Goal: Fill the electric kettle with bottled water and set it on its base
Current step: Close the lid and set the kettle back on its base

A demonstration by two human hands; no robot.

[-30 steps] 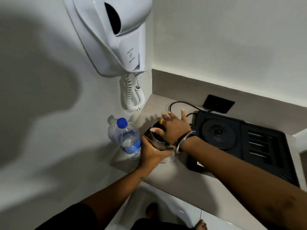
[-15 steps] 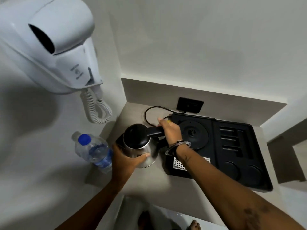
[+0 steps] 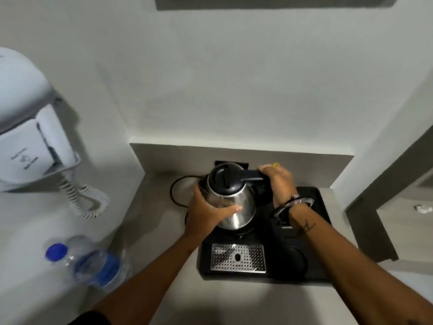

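Observation:
The steel electric kettle (image 3: 236, 207) with a shut black lid is over the left part of the black tray (image 3: 314, 266), where its round base lies hidden beneath it. My right hand (image 3: 278, 181) grips the black handle. My left hand (image 3: 206, 214) is wrapped around the steel body from the left. Whether the kettle rests on the base or hovers just above it I cannot tell. The clear water bottle (image 3: 93, 266) with a blue cap and blue label stands at the counter's front left, capped and apart from both hands.
A perforated metal drip plate (image 3: 237, 258) sits in the tray's front. A black power cord (image 3: 174, 191) loops behind the kettle toward a wall socket. A white wall-mounted hair dryer (image 3: 25, 137) with a coiled cord hangs on the left. Walls enclose the grey counter (image 3: 159, 221) on three sides.
Both hands have carried the kettle from the counter beside the bottle rightward onto the tray over the base. The lid, open one second ago, is shut.

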